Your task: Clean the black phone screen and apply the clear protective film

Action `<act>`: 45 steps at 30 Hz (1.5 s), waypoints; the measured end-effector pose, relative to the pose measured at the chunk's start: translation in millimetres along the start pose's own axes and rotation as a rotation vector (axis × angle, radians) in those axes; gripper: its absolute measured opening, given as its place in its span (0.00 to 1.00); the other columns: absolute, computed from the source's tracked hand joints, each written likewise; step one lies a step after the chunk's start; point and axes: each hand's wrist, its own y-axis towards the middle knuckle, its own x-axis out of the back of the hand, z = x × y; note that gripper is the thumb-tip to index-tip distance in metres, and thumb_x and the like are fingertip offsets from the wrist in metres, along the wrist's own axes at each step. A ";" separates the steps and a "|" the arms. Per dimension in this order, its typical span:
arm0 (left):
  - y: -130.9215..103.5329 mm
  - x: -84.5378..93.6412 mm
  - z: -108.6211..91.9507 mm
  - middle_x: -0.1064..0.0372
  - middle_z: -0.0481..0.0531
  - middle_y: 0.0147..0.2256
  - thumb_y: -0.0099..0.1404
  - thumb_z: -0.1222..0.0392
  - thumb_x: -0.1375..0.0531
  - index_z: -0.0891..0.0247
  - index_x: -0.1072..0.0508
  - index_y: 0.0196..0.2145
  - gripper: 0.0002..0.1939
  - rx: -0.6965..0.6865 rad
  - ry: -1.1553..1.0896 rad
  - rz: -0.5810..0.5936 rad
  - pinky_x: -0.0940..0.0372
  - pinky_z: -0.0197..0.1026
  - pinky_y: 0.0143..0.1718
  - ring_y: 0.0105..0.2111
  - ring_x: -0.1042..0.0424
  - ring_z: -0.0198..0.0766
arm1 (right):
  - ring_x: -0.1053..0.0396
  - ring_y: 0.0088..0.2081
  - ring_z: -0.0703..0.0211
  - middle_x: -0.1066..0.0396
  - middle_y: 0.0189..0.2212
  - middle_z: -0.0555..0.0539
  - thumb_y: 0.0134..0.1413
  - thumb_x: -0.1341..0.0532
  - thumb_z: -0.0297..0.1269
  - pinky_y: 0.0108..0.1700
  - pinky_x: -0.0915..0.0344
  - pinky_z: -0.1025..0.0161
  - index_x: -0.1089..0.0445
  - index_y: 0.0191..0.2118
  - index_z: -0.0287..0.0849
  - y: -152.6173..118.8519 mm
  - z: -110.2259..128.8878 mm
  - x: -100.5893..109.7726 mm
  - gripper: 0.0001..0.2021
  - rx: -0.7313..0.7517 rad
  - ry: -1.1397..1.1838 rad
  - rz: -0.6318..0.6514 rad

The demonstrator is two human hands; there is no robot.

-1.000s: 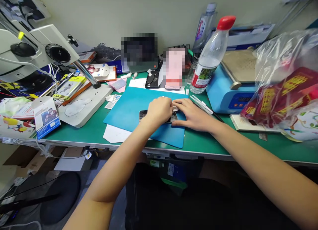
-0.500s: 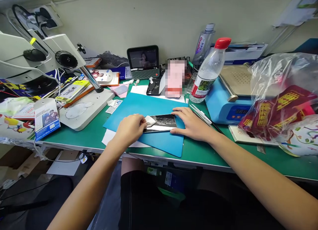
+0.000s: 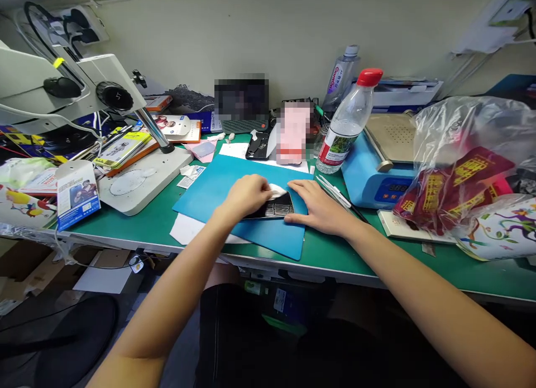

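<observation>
A dark, glossy flat device (image 3: 276,208), like a phone, lies on a blue mat (image 3: 209,181). My left hand (image 3: 248,195) is closed on a crumpled white cloth or tissue (image 3: 277,191) against the device's upper surface, and it hides the device's left part. At the right end, my right hand (image 3: 316,206) grips the device between thumb and fingers, one at each long edge.
A bottle with a red cap (image 3: 345,125) and a blue machine (image 3: 364,176) stand to the right, with white tools (image 3: 335,191) before them. A microscope stand (image 3: 138,192) is at the left. A plastic bag (image 3: 460,120) lies far right.
My left hand has slid the white cloth rightward and slightly away along the device. My right hand keeps its place at the right end. The camera view has shifted slightly.
</observation>
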 end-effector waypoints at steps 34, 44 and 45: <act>-70.3 11.7 40.1 0.19 0.52 0.35 0.68 0.56 0.37 0.58 0.18 0.35 0.08 0.120 0.023 -0.001 0.39 0.43 0.35 0.36 0.24 0.46 | 0.43 0.70 0.28 0.40 0.70 0.31 0.50 0.37 0.73 0.69 0.42 0.33 0.47 0.75 0.40 2.5 -0.2 -0.1 0.56 -0.020 0.003 0.028; -4.5 -7.9 -20.7 0.18 0.51 0.34 0.66 0.62 0.36 0.60 0.19 0.32 0.05 -0.112 -0.120 0.108 0.38 0.40 0.34 0.35 0.23 0.42 | 0.42 0.69 0.28 0.39 0.69 0.30 0.51 0.37 0.73 0.68 0.41 0.31 0.44 0.74 0.42 1.6 -10.5 -5.3 0.54 0.034 0.034 -0.048; 1.7 -6.5 -22.1 0.18 0.52 0.35 0.66 0.62 0.36 0.60 0.19 0.32 0.05 -0.098 -0.104 0.092 0.37 0.41 0.35 0.36 0.22 0.43 | 0.42 0.69 0.28 0.39 0.69 0.30 0.51 0.36 0.73 0.67 0.41 0.31 0.44 0.74 0.42 1.8 -10.0 -4.9 0.54 0.026 0.038 -0.044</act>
